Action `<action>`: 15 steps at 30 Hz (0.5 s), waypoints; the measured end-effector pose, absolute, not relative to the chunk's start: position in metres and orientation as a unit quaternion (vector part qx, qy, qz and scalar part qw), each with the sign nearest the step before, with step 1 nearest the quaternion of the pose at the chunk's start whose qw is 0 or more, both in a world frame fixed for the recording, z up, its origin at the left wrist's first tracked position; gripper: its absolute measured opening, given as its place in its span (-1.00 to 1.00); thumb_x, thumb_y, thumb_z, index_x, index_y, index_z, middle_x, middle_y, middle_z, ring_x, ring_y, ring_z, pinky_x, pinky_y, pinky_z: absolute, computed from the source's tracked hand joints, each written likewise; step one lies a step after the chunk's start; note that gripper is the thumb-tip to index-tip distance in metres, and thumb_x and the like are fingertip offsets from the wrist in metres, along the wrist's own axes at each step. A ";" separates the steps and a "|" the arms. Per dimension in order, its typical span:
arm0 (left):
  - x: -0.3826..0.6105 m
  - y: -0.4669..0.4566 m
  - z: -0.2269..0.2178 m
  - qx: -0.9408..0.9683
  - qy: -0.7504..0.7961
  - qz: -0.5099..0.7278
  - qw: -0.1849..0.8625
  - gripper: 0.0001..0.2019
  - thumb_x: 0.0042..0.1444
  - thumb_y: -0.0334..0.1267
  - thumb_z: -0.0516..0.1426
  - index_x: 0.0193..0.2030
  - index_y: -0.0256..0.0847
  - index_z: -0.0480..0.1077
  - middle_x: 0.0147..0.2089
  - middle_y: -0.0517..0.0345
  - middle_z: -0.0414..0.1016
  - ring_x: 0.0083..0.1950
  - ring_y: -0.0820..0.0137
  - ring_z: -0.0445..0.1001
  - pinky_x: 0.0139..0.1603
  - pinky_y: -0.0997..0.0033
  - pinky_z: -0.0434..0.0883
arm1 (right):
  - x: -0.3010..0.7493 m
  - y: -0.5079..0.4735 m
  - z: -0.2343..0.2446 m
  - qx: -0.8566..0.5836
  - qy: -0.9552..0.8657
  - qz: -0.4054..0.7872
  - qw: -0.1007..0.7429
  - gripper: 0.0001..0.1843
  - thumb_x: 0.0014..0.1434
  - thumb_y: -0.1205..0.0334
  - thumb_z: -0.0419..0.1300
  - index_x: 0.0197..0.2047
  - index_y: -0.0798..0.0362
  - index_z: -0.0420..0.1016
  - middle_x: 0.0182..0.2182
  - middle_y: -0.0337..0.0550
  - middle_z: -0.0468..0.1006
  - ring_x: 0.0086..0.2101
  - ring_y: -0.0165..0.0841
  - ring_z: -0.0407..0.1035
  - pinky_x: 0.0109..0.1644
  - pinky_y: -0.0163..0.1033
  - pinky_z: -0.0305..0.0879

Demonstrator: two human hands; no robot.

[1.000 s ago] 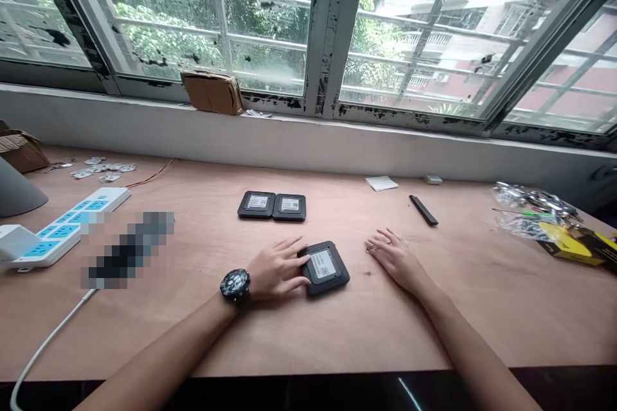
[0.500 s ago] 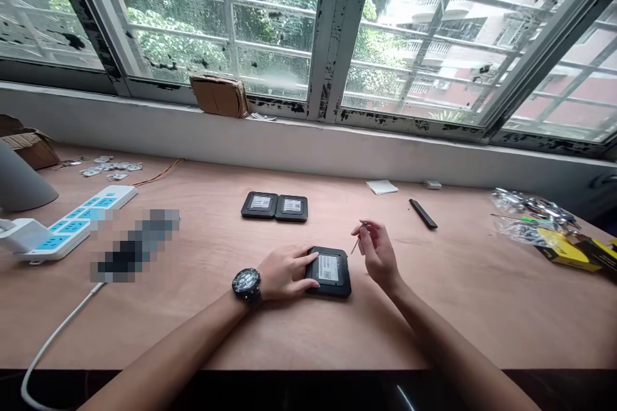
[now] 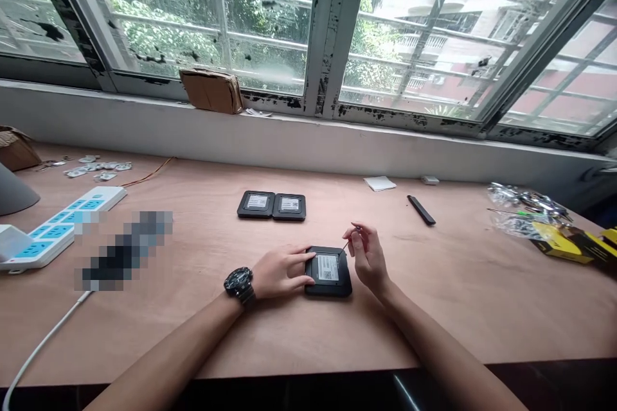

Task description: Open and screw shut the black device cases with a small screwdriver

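Observation:
In front of me lies a flat black square case (image 3: 328, 268) with a white printed label on its upper face. My left hand (image 3: 284, 271), a dark watch on its wrist, presses on and grips the case's left side, thumb and forefinger spread over the top. A thin metal screwdriver (image 3: 346, 245) is pinched in my right hand (image 3: 367, 253). Its tip meets the case near the upper right corner; whether it sits in a screw is too small to tell. Beyond them, two similar labelled black cases (image 3: 271, 205) lie side by side.
At left are a white power strip (image 3: 62, 226) and a grey lamp base (image 3: 14, 192). Toward the back right lie a black bar (image 3: 421, 210) and white paper (image 3: 380, 183). Plastic bags (image 3: 525, 205) and yellow-black boxes (image 3: 562, 245) stand at far right.
My right hand has moved left, bringing the screwdriver tip from beside the case onto its upper right corner. My left hand stays on the case. The view has shifted slightly.

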State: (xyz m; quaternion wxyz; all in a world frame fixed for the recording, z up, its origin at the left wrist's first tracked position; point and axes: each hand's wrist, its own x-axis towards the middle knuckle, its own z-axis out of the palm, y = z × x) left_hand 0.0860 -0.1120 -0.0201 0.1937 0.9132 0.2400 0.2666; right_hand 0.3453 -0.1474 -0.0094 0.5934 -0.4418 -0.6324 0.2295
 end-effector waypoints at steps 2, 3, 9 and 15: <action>0.086 -0.112 -0.019 0.914 0.239 0.264 0.195 -0.44 0.26 0.03 0.24 0.33 -0.13 0.36 0.37 -0.09 0.34 0.33 0.12 0.40 0.28 0.12 0.42 | 0.346 -0.147 -0.008 -0.445 -0.624 0.234 0.598 -0.76 0.42 0.05 0.07 0.10 -0.08 0.30 -0.20 -0.13 0.50 -0.40 -0.37 0.35 -0.38 -0.22 0.35; 0.086 -0.112 -0.019 0.913 0.239 0.264 0.196 -0.44 0.26 0.03 0.24 0.32 -0.13 0.36 0.37 -0.09 0.35 0.33 0.11 0.40 0.28 0.12 0.43 | 0.347 -0.147 -0.007 -0.448 -0.620 0.236 0.600 -0.76 0.42 0.05 0.08 0.08 -0.07 0.31 -0.19 -0.12 0.51 -0.42 -0.38 0.35 -0.40 -0.23 0.35; 0.086 -0.113 -0.020 0.913 0.247 0.254 0.200 -0.44 0.26 0.02 0.23 0.33 -0.13 0.35 0.38 -0.08 0.33 0.34 0.12 0.38 0.30 0.12 0.40 | 0.349 -0.143 -0.003 -0.456 -0.623 0.287 0.567 -0.78 0.37 0.03 0.17 -0.04 -0.04 0.34 -0.16 -0.09 0.56 -0.41 -0.39 0.36 -0.40 -0.25 0.35; 0.080 -0.107 -0.019 0.911 0.248 0.255 0.209 -0.40 0.27 0.04 0.23 0.38 -0.11 0.30 0.38 -0.04 0.33 0.35 0.14 0.37 0.32 0.15 0.38 | 0.356 -0.142 0.001 -0.403 -0.632 0.369 0.549 -0.69 0.38 -0.02 0.15 0.09 -0.06 0.35 -0.30 -0.20 0.49 -0.47 -0.42 0.30 -0.43 -0.26 0.34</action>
